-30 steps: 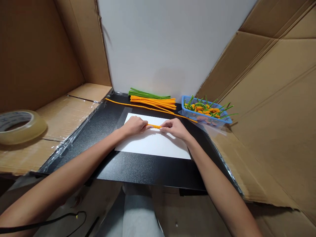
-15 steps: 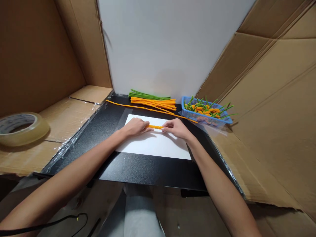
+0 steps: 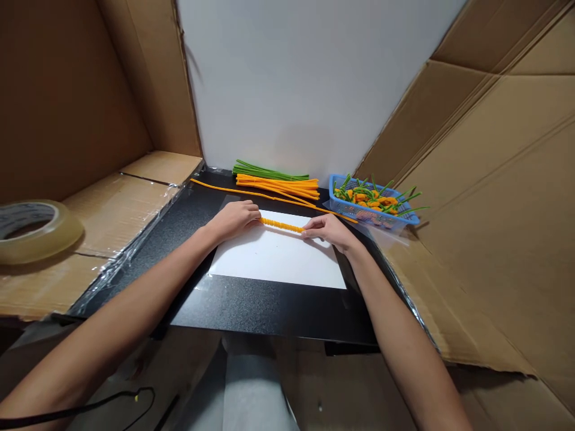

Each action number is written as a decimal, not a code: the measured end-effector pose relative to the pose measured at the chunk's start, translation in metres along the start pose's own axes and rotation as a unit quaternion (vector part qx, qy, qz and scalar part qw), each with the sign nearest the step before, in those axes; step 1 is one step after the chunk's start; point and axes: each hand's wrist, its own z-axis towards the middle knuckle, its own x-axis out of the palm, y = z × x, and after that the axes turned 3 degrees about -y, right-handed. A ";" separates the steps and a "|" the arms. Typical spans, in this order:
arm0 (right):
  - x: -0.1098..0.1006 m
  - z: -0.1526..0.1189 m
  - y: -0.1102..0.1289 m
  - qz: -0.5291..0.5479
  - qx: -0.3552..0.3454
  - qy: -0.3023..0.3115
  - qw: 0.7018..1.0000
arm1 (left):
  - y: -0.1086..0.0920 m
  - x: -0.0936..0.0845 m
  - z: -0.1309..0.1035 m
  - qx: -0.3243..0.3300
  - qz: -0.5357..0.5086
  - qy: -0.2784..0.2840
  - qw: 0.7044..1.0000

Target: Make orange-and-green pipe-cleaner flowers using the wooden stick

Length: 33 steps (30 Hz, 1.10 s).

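An orange coiled pipe cleaner [image 3: 282, 225] stretches between my hands, just over a white sheet of paper [image 3: 274, 260]. Its left end is pinched in my left hand [image 3: 240, 218], whose fingers are closed. My right hand [image 3: 327, 231] grips the right end between thumb and fingertips. Tight ridges show along the coil's visible length; both tips are hidden in the fingers. Behind my hands lie a bundle of orange pipe cleaners [image 3: 278, 184] and a bundle of green pipe cleaners [image 3: 269, 171]. Long orange stems [image 3: 233, 190] lie in front of them.
A blue plastic basket [image 3: 381, 218] at the back right holds orange pieces with green stems. A big roll of clear tape [image 3: 67, 233] rests on the cardboard at left. Cardboard walls [image 3: 494, 179] flank the black tabletop [image 3: 251, 305], and a white wall [image 3: 309, 84] rises behind.
My hands have moved apart, the left one leftward and slightly away, the right one a little rightward. The coil between them now shows a longer stretch.
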 end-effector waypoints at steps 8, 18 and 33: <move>0.007 0.002 -0.002 -0.041 -0.042 -0.018 0.998 | -0.011 0.004 0.006 0.070 0.046 0.025 0.996; 0.033 -0.001 0.001 0.048 -0.077 -0.004 0.996 | -0.043 0.004 0.014 0.139 0.101 0.037 0.984; 0.053 -0.005 -0.001 0.134 -0.101 0.014 0.986 | -0.053 0.005 0.013 0.116 0.057 0.037 0.991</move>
